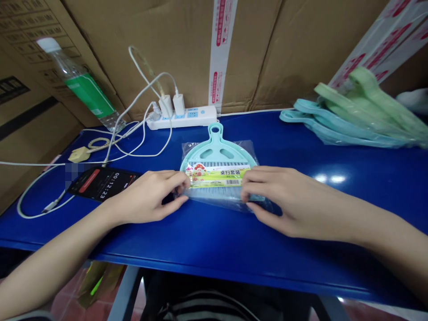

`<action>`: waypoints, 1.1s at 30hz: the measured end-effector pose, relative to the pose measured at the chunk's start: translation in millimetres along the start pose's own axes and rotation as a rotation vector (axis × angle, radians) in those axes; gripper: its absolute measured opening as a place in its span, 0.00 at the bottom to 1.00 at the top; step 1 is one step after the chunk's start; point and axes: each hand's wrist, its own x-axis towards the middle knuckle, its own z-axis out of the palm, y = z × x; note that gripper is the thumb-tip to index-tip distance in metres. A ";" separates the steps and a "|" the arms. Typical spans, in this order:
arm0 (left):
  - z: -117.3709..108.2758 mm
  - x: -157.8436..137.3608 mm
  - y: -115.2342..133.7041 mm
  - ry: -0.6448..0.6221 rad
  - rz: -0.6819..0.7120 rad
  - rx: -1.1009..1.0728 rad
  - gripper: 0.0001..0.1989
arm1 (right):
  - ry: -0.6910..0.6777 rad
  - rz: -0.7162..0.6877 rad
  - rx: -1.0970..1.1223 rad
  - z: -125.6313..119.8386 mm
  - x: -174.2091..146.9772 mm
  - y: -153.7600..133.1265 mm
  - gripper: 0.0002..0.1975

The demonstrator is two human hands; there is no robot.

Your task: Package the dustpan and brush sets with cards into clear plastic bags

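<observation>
Dustpan [216,147] in a clear bag [214,201] lies flat on the glossy blue table [207,240], between both hands, label [214,183] across it. It looks light and stiff, the loose film probably slippery; the bare handle [216,137] seems the surest hold. Left hand [155,196] and right hand [290,203] curl their fingers at the bag's sides; whether they pinch, I cannot tell. Phone [100,185], bottle [90,96], power strip [203,117] and more bagged pans [351,127] share the table; cartons [180,40] stand behind.
</observation>
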 end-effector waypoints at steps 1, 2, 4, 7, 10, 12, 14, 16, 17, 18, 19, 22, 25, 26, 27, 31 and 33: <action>1.4 0.1 -0.8 0.005 0.013 0.006 0.08 | 0.004 0.006 0.012 0.2 0.5 -0.1 0.11; 2.6 0.5 -1.6 0.007 0.023 0.010 0.08 | 0.008 0.013 0.023 0.2 1.1 -0.4 0.12; 4.6 1.5 -2.4 0.008 0.027 0.013 0.11 | 0.018 0.041 0.032 -0.5 2.1 -1.3 0.12; 6.9 3.1 -1.6 0.016 -0.014 0.001 0.13 | 0.027 0.096 0.025 -2.3 2.6 -3.8 0.13; 9.5 3.4 0.2 0.019 -0.049 -0.008 0.12 | 0.038 0.103 0.026 -1.7 1.8 -4.8 0.12; 11.4 3.0 0.9 0.028 -0.056 0.000 0.11 | 0.063 0.095 -0.007 1.1 1.5 -3.5 0.10; 13.1 2.5 1.0 0.047 -0.053 0.018 0.10 | 0.096 0.103 -0.060 5.0 1.9 -1.0 0.10; 14.3 2.3 0.8 0.070 -0.041 0.049 0.10 | 0.124 0.124 -0.098 8.1 3.0 1.6 0.12; 14.7 2.3 0.7 0.081 -0.034 0.069 0.11 | 0.130 0.136 -0.105 9.2 3.6 2.6 0.12; 15.0 2.5 0.7 0.092 -0.027 0.090 0.11 | 0.126 0.148 -0.101 9.8 4.1 3.4 0.12; 15.2 2.7 0.8 0.101 -0.020 0.110 0.11 | 0.122 0.160 -0.092 10.2 4.6 4.0 0.11; 15.3 3.4 1.5 0.111 -0.003 0.145 0.11 | 0.105 0.195 -0.059 10.7 5.5 5.1 0.11; 15.6 3.5 2.1 0.111 -0.002 0.169 0.11 | 0.086 0.230 -0.052 11.1 6.0 5.8 0.11; 15.8 3.5 2.1 0.115 -0.008 0.176 0.11 | 0.078 0.240 -0.051 11.3 6.1 6.0 0.11; 16.0 3.4 2.1 0.123 -0.017 0.180 0.10 | 0.072 0.251 -0.049 11.4 6.3 6.2 0.11; 16.2 4.1 2.0 0.119 -0.043 0.125 0.10 | 0.061 0.284 -0.028 12.2 7.0 6.4 0.10; 16.7 4.6 2.5 0.125 -0.063 0.075 0.08 | 0.073 0.290 -0.012 13.3 7.0 6.5 0.09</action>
